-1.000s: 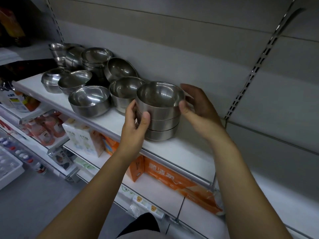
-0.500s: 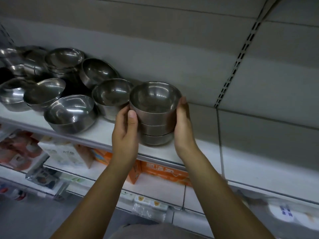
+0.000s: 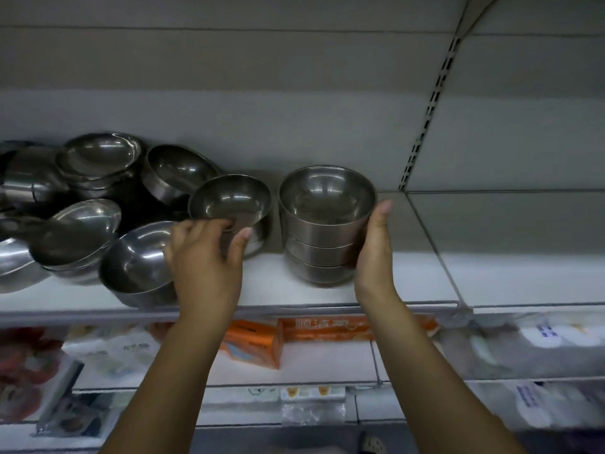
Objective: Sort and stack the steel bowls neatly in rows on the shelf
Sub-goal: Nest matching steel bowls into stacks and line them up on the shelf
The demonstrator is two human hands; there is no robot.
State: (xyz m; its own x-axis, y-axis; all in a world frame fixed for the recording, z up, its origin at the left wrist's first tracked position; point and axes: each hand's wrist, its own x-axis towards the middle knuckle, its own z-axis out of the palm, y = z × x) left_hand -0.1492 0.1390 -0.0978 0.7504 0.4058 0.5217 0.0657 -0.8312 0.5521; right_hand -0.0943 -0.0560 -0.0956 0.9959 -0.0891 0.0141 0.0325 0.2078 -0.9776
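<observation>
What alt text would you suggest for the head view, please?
A person's right hand rests flat against a stack of three steel bowls on a white shelf; the left hand grips a bowl beside it, with jumbled bowls farther left.

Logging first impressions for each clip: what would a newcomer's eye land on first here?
The neat stack of three steel bowls stands at the middle of the shelf, with the right hand flat against its right side. Just left of it, the left hand curls its fingers over the near rim of a neighbouring bowl. Further left lies a jumble of tilted bowls, a contrast to the tidy stack.
</observation>
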